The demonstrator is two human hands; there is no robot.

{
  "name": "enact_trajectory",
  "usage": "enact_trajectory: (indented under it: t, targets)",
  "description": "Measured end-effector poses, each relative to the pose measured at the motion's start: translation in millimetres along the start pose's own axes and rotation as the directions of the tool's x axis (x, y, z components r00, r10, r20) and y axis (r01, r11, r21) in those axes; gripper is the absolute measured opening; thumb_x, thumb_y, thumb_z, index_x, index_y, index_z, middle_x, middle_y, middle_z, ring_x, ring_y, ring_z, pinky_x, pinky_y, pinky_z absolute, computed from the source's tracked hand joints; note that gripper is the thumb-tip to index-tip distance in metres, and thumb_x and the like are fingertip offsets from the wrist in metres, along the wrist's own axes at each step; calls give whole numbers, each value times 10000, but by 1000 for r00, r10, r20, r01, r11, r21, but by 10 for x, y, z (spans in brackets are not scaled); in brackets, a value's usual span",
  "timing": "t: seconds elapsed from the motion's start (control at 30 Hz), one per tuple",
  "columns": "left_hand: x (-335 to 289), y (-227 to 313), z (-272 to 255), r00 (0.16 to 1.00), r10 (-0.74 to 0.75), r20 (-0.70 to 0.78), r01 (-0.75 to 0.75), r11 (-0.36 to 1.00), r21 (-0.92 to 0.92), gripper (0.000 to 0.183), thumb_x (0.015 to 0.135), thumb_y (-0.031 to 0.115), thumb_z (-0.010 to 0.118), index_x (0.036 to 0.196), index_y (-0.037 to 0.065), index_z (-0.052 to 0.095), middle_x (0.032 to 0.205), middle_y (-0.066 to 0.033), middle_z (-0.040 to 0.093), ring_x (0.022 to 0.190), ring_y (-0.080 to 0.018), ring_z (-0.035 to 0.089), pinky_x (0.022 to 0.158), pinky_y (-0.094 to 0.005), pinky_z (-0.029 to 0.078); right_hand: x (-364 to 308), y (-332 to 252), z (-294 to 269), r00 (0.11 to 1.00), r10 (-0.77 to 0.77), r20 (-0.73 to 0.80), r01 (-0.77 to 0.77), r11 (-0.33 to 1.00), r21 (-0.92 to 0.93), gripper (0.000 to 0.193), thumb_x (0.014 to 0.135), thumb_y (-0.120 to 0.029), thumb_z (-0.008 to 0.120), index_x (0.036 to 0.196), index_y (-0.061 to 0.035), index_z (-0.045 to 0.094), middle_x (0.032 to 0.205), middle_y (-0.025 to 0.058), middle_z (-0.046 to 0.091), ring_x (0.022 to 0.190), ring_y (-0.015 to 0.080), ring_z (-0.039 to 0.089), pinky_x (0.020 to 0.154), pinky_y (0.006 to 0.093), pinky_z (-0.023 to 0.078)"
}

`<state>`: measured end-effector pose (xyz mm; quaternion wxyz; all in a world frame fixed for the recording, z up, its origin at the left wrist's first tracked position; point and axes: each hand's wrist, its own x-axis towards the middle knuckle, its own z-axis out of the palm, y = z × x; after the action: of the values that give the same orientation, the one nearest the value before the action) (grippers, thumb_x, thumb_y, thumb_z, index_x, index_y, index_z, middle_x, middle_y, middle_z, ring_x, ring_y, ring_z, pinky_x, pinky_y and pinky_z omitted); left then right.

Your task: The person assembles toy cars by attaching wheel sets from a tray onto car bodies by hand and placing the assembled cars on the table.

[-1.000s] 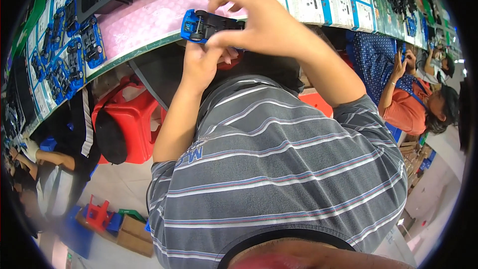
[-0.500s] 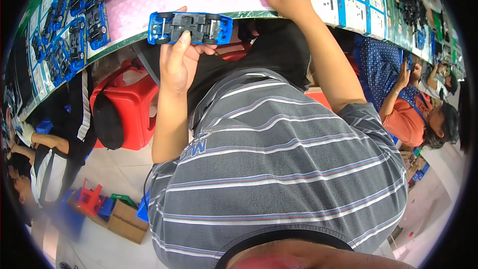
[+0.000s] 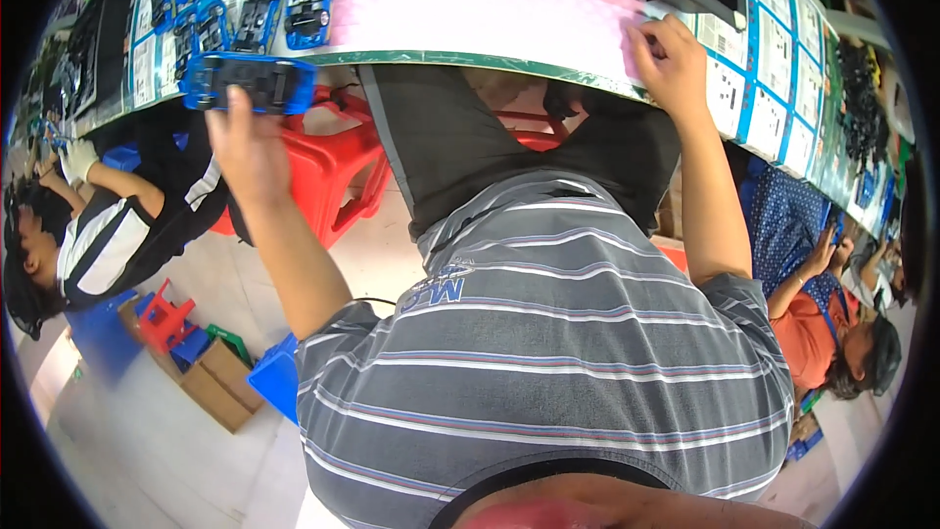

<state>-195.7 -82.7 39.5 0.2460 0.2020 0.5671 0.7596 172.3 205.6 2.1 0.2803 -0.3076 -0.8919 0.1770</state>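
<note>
Head view only. Left hand (image 3: 245,142) raised out to the left, grip pinched on a blue tray with a dark toy car (image 3: 249,81) seated in it, held level just off the green front edge of the surface (image 3: 470,57), not yet set down. Beyond it, on the left stretch of the surface, a row of finished blue trays with cars (image 3: 257,2) lying side by side, several deep toward the rim; looks like the destination pile, judging by the match in colour and shape. Right hand (image 3: 668,57) resting on the far right of the pink mat (image 3: 480,8), fingers curled at its corner next to the white and blue printed cards (image 3: 762,57); cannot tell whether pinching a card, the mat edge, or nothing. Pink mat bare in the middle, no open piece waiting there. Judged progress: one unit apparently assembled and in transit, placing still outstanding; many cards left along the right side, so plenty of units likely remaining. Below the surface: red plastic stool (image 3: 328,162), grey striped shirt (image 3: 558,353) filling the lower frame. Other workers seated left and right, hands on own work, well apart from this bench spot.
</note>
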Motion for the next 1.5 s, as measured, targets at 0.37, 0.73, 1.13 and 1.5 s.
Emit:
enact_trajectory:
  t: [0.37, 0.73, 1.13, 1.5]
  targets:
    - [1969, 636, -2255, 923, 13, -384, 241, 758, 606, 359, 981, 323, 651, 1226, 62, 619, 1009, -12, 670, 774, -102, 594, 603, -250, 454, 43, -28, 0, 999, 39, -3, -39, 999, -1, 97, 830, -78, 741, 849, -15, 670, 775, 106, 599, 584, 238, 608, 536, 317, 505]
    - [2610, 191, -2764, 991, -16, -132, 129, 345, 930, 457, 996, 337, 581, 1266, -25, 646, 1210, -165, 679, 1063, -261, 634, 950, -342, 467, 50, 101, 77, 999, -42, -24, 42, 999, -27, 102, 821, -96, 731, 866, -19, 682, 760, 115, 602, 648, 274, 613, 582, 359, 497]
    - [559, -76, -333, 786, 569, 243, -333, 58, 941, 279, 942, 192, 636, 1123, -10, 698, 983, -143, 670, 805, -239, 596, 713, -342, 480, 791, -145, -863, 907, 315, -279, -289, 948, 131, 145, 803, -100, 737, 894, 0, 686, 779, 135, 650, 703, 262, 647, 609, 371, 507]
    - [-557, -989, 1067, 754, 210, 623, -651, 365, 665, 242, 853, 37, 649, 1095, 23, 652, 734, -88, 527, 703, -273, 499, 670, -399, 408, 1459, 260, -488, 994, 112, 20, -109, 988, -111, 155, 807, -166, 724, 857, -18, 731, 848, 221, 707, 778, 410, 675, 728, 446, 537]
